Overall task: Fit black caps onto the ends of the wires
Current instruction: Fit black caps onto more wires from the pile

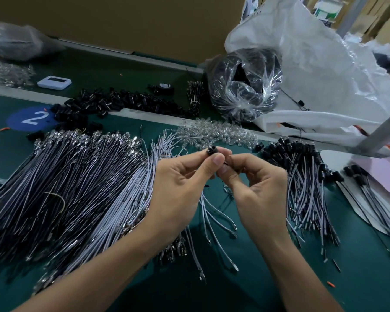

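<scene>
My left hand (185,179) pinches a small black cap (211,151) between thumb and fingertips, held up over the table's middle. My right hand (254,179) meets it from the right, pinching a thin wire end (226,163) right beside the cap. Whether the wire sits inside the cap is hidden by my fingers. White wires (208,212) hang down below my hands. A big fan of uncapped black and white wires (72,183) lies at the left. A bundle of capped wires (302,176) lies at the right. Loose black caps (113,102) are heaped at the back.
The green table (245,278) also carries a heap of clear LEDs (218,131), a clear bag of black parts (245,86), a large white plastic sack (324,75), a small white device (54,82) and a blue disc marked 2 (32,119). A grey metal post (383,131) slants at the right.
</scene>
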Demonstrator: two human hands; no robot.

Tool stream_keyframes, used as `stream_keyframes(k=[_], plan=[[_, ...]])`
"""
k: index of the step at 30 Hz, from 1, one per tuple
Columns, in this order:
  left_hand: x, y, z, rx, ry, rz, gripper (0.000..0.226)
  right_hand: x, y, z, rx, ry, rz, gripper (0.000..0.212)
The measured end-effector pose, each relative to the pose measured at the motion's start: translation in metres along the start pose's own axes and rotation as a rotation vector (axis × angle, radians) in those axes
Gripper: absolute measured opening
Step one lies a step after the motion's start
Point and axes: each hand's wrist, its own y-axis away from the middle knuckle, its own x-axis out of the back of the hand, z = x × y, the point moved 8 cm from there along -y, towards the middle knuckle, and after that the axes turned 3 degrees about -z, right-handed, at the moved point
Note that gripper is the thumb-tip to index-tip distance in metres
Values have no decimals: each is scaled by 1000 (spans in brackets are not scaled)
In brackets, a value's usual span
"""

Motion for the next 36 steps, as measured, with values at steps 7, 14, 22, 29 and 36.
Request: stream_keyframes(k=[7,14,22,29,36], plan=[[-6,2,1,18,73,8,19,3,4,3,-18,42,72,13],[-8,4,-2,41,101,18,20,3,7,6,-46,32,100,7],[-9,6,-6,73,143,47,30,1,8,8,-40,-37,130,5],[2,2,-4,106,139,104,24,-2,2,10,-54,42,3,4],[9,-2,3,86,158,125,31,-4,0,5,-34,75,-32,4]])
